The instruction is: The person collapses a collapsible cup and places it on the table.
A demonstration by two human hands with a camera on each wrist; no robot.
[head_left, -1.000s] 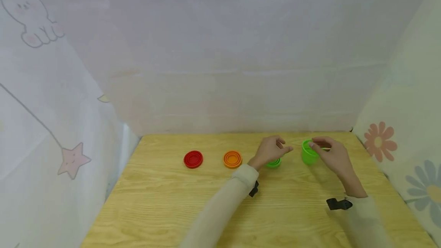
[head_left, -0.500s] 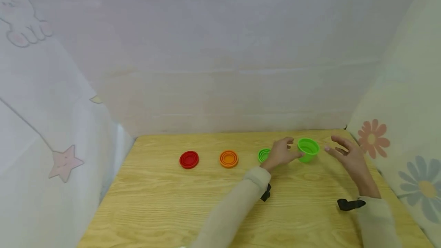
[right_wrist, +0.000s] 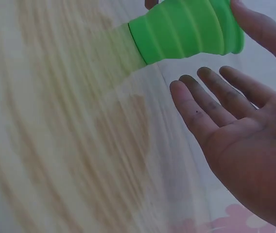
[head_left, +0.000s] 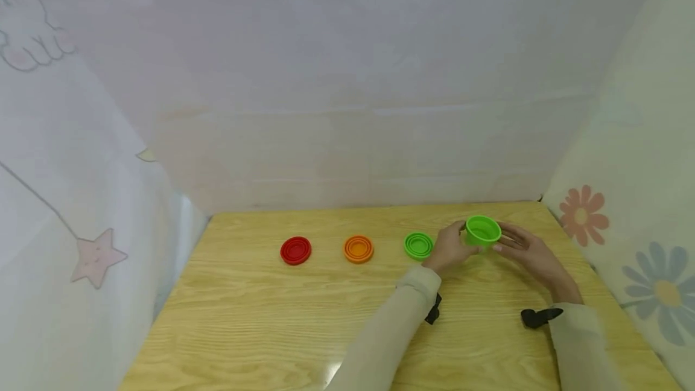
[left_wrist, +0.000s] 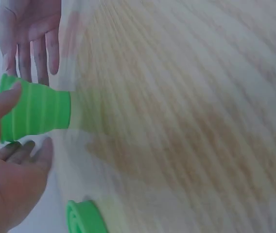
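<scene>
An extended green collapsible cup (head_left: 482, 231) stands upright on the table at the right, its ribbed wall visible in both wrist views. My left hand (head_left: 452, 250) holds it from the left, thumb on the near side and fingers curled behind. In the left wrist view that thumb (left_wrist: 9, 99) lies across the cup (left_wrist: 38, 109) near its wide rim. From the right, my right hand (head_left: 534, 256) reaches to the cup; in the right wrist view its thumb is at the rim and its fingers (right_wrist: 215, 99) are nearly straight, apart from the wall.
Left of the hands a flattened green collapsible cup (head_left: 418, 246), an orange one (head_left: 358, 249) and a red one (head_left: 295, 250) lie in a row. They rest on the wooden table (head_left: 260, 318). Printed cloth (head_left: 347, 107) hangs behind and at both sides.
My left hand has moved right, off the flattened green cup, to the extended cup. The right hand drew back from the cup, then came in again at its right side.
</scene>
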